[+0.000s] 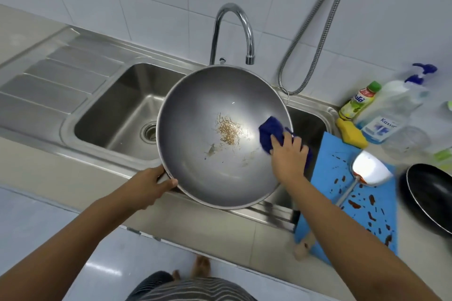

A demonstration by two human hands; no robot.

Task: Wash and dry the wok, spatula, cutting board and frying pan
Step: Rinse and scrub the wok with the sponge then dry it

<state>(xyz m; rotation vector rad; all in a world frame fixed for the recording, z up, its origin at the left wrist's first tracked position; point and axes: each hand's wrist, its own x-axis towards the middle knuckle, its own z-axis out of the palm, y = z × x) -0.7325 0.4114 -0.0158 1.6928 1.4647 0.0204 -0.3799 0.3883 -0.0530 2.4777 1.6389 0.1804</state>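
A steel wok [195, 115] with brown food bits in its middle is tilted over the sink. My left hand [149, 184] grips its near rim at the handle. My right hand [288, 154] holds a dark blue cloth [270, 132] against the wok's inner right wall. To the right lies a blue cutting board [327, 151] smeared with red-brown stains. A metal spatula [367, 168] with sauce on it rests on the board. A black frying pan [430, 198] sits at the far right edge.
Below the wok is a steel sink [117, 115] with a drain, a ridged drainboard [49, 80] on its left and a curved tap [234, 29] behind. Bottles [386, 110] and a yellow sponge [351, 133] stand at the back right. A hose [318, 39] hangs on the tiled wall.
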